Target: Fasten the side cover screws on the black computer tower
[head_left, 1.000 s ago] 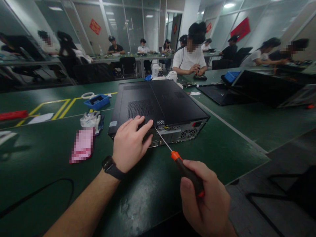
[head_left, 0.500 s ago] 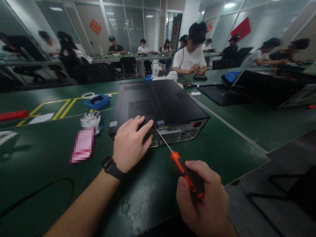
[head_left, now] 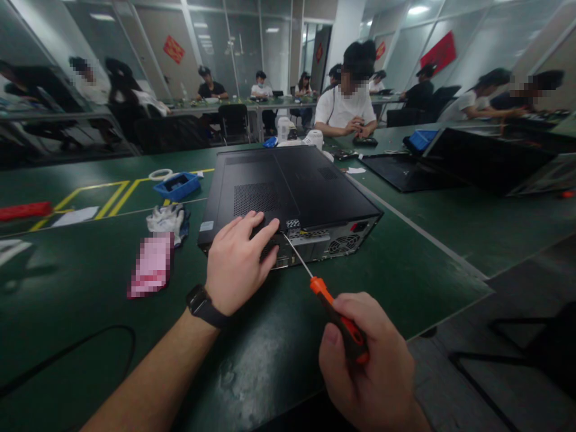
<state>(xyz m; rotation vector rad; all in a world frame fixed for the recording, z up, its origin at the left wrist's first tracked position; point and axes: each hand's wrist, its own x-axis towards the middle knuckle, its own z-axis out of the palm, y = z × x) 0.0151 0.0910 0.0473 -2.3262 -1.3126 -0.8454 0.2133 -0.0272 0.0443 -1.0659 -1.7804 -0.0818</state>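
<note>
A black computer case [head_left: 310,186] lies flat on the green table, its metal back panel with a fan grille facing me. My left hand [head_left: 240,261] rests on the near left part of the case, fingers spread over the top edge and thumb down against the back panel. In my right hand [head_left: 371,360] is a screwdriver [head_left: 326,297] with an orange and black handle, fingers wrapped round it. Its thin shaft points up and left, the tip at the case's rear top edge beside my left index finger. Whatever the tip touches is too small to make out.
Left of the case lie white work gloves [head_left: 166,221], a blurred pink packet [head_left: 152,264] and a blue bin [head_left: 177,186]. A black cable [head_left: 99,333] runs along the near left. Another opened case [head_left: 490,162] stands at the right. Across the table sits a co-worker [head_left: 346,108].
The screwdriver's handle has turned a little and shifted slightly left with my right hand. My left hand and the computer case stay in place.
</note>
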